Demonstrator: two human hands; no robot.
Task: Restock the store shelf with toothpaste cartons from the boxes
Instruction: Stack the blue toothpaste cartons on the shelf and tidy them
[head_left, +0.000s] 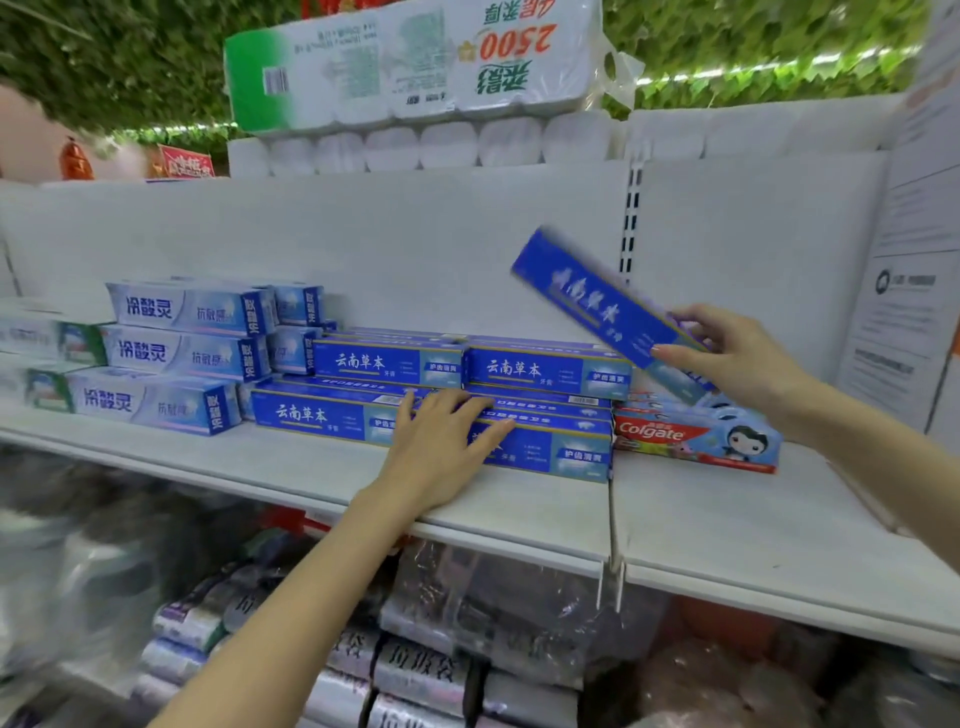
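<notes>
A blue toothpaste carton (597, 306) hangs tilted, right of middle. The right hand (737, 358) grips its low end with curled fingers. The left hand (441, 447) lies flat, fingers spread, on the blue stack (545, 369) mid-frame. This looks like the placing step. Next, lay it level on top.

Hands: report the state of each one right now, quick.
Left hand: open, fingers flat on the stacked blue cartons.
Right hand: holding a tilted blue carton above the shelf.
</notes>
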